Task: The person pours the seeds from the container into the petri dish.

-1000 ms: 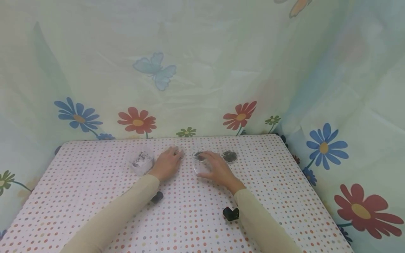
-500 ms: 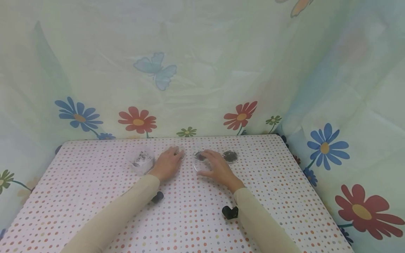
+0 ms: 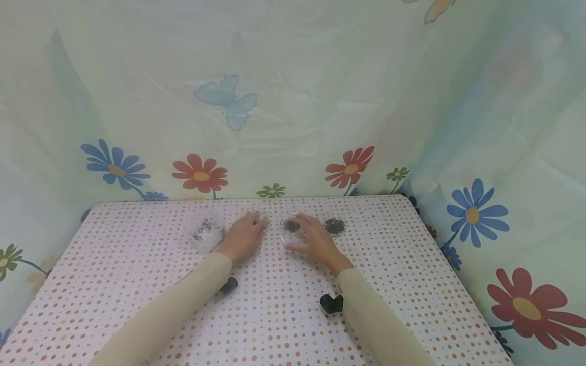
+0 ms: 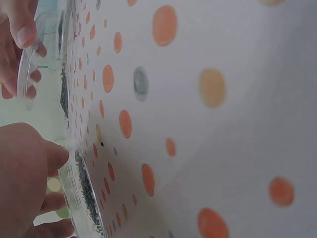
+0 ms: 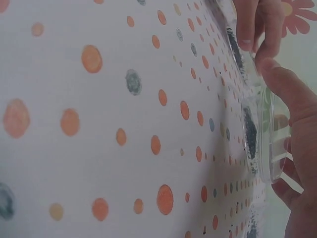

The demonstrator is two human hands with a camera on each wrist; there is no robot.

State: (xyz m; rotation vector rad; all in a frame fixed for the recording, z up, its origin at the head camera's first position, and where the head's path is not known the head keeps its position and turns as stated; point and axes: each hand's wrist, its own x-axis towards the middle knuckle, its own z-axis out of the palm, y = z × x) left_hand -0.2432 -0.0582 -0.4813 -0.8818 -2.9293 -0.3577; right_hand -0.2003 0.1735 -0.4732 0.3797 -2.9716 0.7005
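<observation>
My right hand (image 3: pixel 316 239) grips a clear round petri dish lid (image 5: pixel 267 139) by its edge, thumb on one side and fingers on the other. The lid is tilted close over a petri dish (image 5: pixel 250 131) holding dark granules. My left hand (image 3: pixel 242 236) holds another petri dish (image 4: pixel 86 193) of dark granules, with the thumb at its rim and the fingers round the far side. From the head view, the left hand covers most of this dish. A third petri dish (image 3: pixel 334 226) of dark granules stands to the right of my right hand.
A clear tub (image 3: pixel 204 234) with white and dark bits inside stands left of my left hand. The dotted tablecloth (image 3: pixel 256 325) ends at a flowered backdrop (image 3: pixel 293 127). A few dark specks lie on the cloth. Black pieces (image 3: pixel 331 303) sit by both wrists.
My right hand has shifted the lid slightly farther back over the middle dish. The left hand keeps its place on its dish.
</observation>
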